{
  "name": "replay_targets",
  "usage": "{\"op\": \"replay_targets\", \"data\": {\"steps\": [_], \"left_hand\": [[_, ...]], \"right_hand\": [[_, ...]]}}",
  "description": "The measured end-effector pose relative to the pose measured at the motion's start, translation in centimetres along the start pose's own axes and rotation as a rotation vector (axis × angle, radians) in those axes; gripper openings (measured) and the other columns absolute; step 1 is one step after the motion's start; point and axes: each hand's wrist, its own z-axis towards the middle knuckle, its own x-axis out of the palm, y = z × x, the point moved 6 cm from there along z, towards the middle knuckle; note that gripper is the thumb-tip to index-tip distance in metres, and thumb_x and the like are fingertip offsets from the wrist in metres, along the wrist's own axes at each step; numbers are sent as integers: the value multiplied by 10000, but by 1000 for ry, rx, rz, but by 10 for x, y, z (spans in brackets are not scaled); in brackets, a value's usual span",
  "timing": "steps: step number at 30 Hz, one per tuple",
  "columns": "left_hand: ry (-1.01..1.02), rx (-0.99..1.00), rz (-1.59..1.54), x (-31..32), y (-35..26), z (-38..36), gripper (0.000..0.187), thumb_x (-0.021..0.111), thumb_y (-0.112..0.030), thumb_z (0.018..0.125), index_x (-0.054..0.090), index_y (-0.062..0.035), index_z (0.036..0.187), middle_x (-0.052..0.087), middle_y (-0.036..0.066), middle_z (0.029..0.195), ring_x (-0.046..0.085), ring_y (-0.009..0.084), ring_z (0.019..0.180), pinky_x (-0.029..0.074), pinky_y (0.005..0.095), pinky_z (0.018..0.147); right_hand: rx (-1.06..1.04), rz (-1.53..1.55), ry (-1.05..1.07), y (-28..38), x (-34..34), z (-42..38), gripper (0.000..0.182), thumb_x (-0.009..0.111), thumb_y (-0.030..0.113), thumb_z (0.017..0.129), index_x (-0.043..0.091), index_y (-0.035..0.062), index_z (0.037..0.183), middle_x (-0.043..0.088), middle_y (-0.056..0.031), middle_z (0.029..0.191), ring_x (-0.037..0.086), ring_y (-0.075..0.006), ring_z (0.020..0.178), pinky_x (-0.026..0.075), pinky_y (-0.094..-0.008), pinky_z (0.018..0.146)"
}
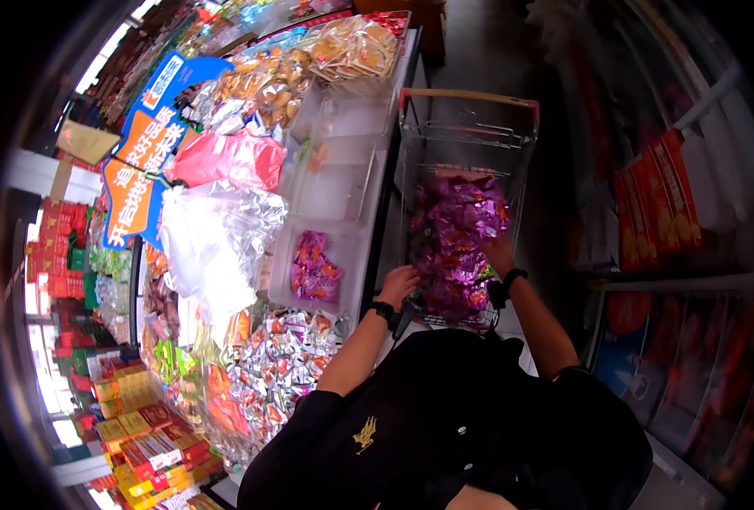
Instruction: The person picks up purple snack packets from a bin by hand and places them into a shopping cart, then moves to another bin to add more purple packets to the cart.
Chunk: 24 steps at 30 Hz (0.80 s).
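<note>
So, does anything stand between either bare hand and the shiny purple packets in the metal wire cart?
Nothing visible blocks the bare right hand, which is at the shiny purple packets. The bare left hand is by the metal wire cart's side; whether wire lies between is unclear.

The head camera looks forward and steeply down over the black shirt (445, 416), with the left hand (401, 285), right hand (501, 253) and shopping cart (470, 104) close below. Its round, wide-angle view stretches to the table (386, 170) at left and shelving (691, 284) at right.
</note>
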Motion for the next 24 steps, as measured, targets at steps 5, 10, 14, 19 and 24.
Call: {"op": "replay_targets", "data": {"steps": [5,10,14,19,24], "left_hand": [[-306,-168,-244,-55,24,-69,301,500,-181,886,507,-83,1171,594,50,1030,593,177,902,484,340,769],[-540,-191,-580,-89,6,-108,238,496,-203,894,528,-118,1114,596,21,1022,596,162,889,480,332,743],[-714,-195,-715,-121,-8,-115,175,489,-204,899,536,-119,1044,601,28,987,595,167,868,485,328,729],[-678,15,-538,-186,30,-93,163,493,-190,889,546,-107,1019,597,32,934,591,165,824,491,316,705],[-844,-161,-829,-214,25,-92,182,495,-192,885,555,-90,1023,582,34,908,568,160,810,474,305,676]], "right_hand": [[-34,128,158,55,18,-21,263,599,170,725,617,-25,901,626,-192,822,619,-306,778,470,-401,710],[-42,441,307,66,95,9,246,599,155,793,611,-15,970,633,-73,823,603,-166,745,478,-298,667],[-160,365,384,164,114,-10,201,577,147,836,605,-9,960,577,-23,739,546,-98,672,445,-236,585],[-133,370,649,207,207,-4,230,586,138,842,573,-11,1017,602,-35,804,551,-100,692,448,-233,592],[-128,429,788,257,289,-10,270,591,145,837,567,-15,1054,610,-60,848,579,-118,720,482,-249,627]]}}
